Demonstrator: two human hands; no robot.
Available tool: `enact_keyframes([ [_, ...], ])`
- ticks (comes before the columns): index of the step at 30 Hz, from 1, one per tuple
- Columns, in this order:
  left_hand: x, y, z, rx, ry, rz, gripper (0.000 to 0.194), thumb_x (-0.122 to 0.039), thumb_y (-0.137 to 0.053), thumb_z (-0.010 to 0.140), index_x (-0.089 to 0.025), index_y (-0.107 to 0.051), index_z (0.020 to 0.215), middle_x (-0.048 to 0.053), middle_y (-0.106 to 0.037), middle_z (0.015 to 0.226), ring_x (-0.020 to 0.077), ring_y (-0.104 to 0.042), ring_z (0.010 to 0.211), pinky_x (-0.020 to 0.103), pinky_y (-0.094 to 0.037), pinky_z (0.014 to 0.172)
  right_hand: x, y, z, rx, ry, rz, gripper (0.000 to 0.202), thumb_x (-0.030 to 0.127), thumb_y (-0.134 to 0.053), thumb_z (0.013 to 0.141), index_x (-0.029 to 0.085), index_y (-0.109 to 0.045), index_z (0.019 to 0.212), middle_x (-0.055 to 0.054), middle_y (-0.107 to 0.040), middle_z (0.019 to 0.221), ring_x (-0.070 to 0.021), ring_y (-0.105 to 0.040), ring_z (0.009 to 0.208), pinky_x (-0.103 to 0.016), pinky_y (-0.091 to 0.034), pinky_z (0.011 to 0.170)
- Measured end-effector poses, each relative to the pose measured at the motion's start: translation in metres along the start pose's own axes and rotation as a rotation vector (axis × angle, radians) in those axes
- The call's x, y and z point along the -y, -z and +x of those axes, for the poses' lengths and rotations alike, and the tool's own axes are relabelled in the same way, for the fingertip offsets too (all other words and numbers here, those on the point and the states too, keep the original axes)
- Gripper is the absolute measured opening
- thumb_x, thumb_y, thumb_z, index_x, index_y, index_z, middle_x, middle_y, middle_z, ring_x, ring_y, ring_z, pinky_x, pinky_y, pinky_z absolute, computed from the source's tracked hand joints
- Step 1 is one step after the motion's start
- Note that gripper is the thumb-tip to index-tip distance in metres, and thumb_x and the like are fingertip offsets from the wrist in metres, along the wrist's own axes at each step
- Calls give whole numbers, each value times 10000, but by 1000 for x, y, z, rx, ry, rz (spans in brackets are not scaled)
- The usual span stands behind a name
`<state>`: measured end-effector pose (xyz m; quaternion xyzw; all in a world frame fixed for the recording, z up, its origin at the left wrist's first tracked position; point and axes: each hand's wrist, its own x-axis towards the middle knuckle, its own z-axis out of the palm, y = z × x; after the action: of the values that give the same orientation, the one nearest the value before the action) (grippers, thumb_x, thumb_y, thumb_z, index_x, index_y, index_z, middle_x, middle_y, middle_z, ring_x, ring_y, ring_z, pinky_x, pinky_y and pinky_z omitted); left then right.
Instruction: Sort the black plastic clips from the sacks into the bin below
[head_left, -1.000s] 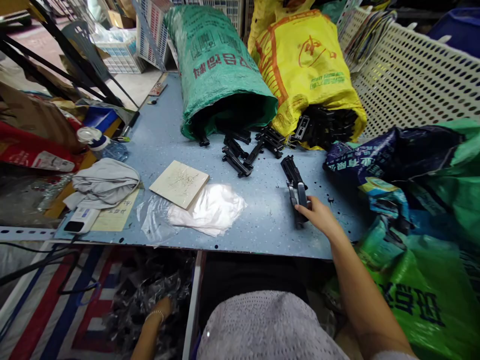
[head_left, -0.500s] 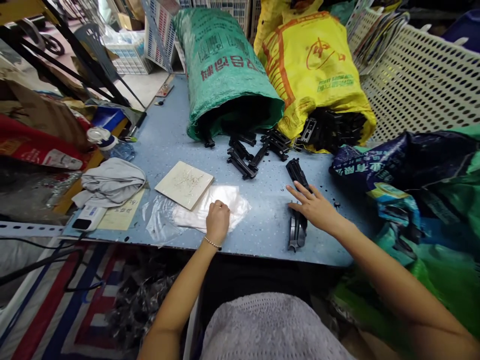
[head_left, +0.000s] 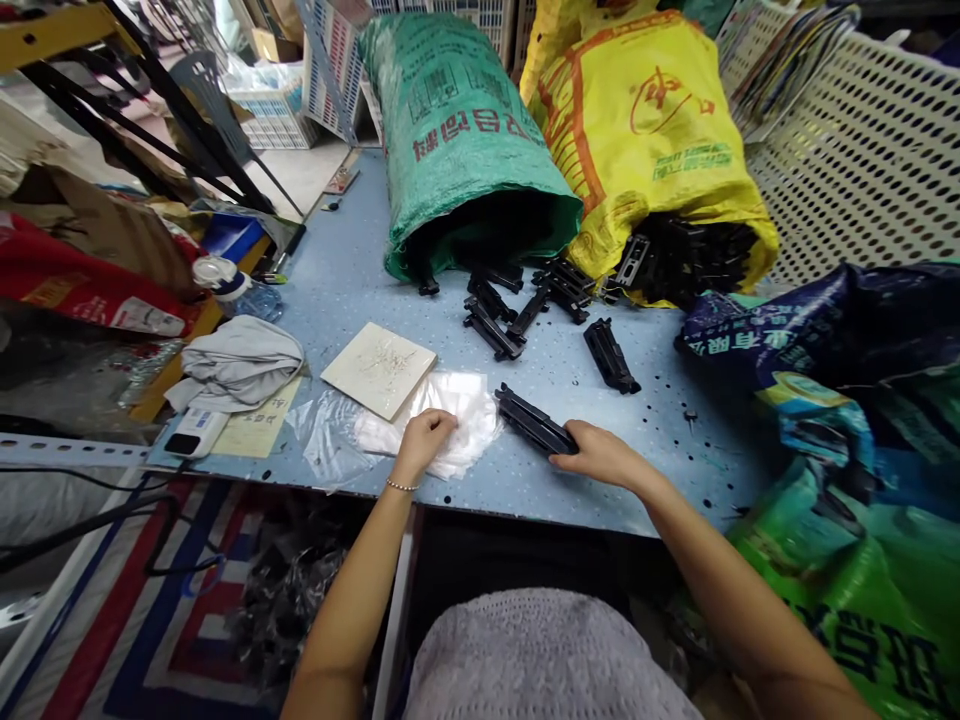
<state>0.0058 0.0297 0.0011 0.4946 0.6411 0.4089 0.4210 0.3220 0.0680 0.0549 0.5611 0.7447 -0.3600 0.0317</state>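
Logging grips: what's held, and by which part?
The right hand holds a long black plastic-looking part by its near end; for the left hand, can't tell.

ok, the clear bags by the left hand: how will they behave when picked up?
The bags are probably floppy, since the film is visibly wrinkled. They're likely light, being thin enough to look see-through at the edges. The tile overlaps one side, so that part may drag.

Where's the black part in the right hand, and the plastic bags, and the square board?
Black part (head_left: 531, 420), head view: middle of its body.
Plastic bags (head_left: 472, 432), head view: pile's right side.
Square board (head_left: 377, 368), head view: middle of its top.
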Motion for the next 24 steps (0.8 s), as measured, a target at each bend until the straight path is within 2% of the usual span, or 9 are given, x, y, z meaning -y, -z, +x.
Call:
enact_keyframes([
  [4,-10,-10,-9,-42,-80,180,194,-343,-616,830,-177,-692,765,55,-657,856,180,-620,798,304,-482,751,18,-8,7,98,32,545,378,493,-656,792,186,-524,969,-18,-633,703,-194,-603,655,-292,-428,592],
  [6,-14,-20,-17,-104,-161,360,194,-367,-654,820,-174,-667,818,61,-625,853,198,-597,802,323,-471,749,30,-19,14,49,102,749,428,536,-640,813,190,-492,1016,19,-578,672,-177,-570,632,-289,-422,585],
  [8,-15,-28,-22,-124,-241,492,153,-324,-630,847,-175,-661,858,77,-617,883,220,-586,865,342,-460,791,40,-33,20,-13,174,834,432,589,-581,852,195,-481,998,37,-532,658,-157,-527,614,-288,-411,594],
  [11,-12,-25,-20,-20,-214,434,154,-211,-540,885,-182,-679,827,71,-630,875,199,-594,859,332,-452,804,43,-51,25,-37,230,884,430,635,-487,901,206,-465,896,30,-514,681,-139,-484,629,-292,-410,635],
  [13,-7,-16,-14,15,-146,320,128,-228,-605,838,-175,-666,739,48,-623,823,172,-589,778,302,-456,750,38,-56,24,-13,235,949,476,683,-400,916,212,-463,887,24,-494,702,-140,-467,633,-297,-419,636],
  [16,-3,-3,-4,-3,-72,161,185,-312,-691,762,-168,-635,660,19,-608,747,154,-571,707,278,-450,689,32,-56,22,-35,245,1089,487,689,-320,933,227,-468,894,12,-474,747,-154,-482,660,-311,-450,657],
  [19,-4,-1,-2,23,-38,92,206,-345,-655,777,-173,-657,664,11,-627,704,156,-584,699,272,-443,671,34,-54,29,-102,249,1071,385,608,-402,943,237,-452,851,-1,-506,779,-170,-539,730,-331,-481,742],
  [22,-7,-5,-5,20,-24,92,194,-340,-639,779,-179,-671,675,15,-651,699,162,-592,699,274,-439,663,44,-59,37,-124,232,814,347,570,-486,903,223,-486,884,-20,-545,822,-192,-574,762,-361,-492,766],
  [24,-8,-8,-8,10,-14,81,178,-340,-635,780,-182,-681,712,22,-668,720,166,-598,707,277,-443,671,53,-65,36,-201,229,605,327,529,-506,893,205,-526,937,-56,-571,932,-215,-596,863,-373,-483,818],
])
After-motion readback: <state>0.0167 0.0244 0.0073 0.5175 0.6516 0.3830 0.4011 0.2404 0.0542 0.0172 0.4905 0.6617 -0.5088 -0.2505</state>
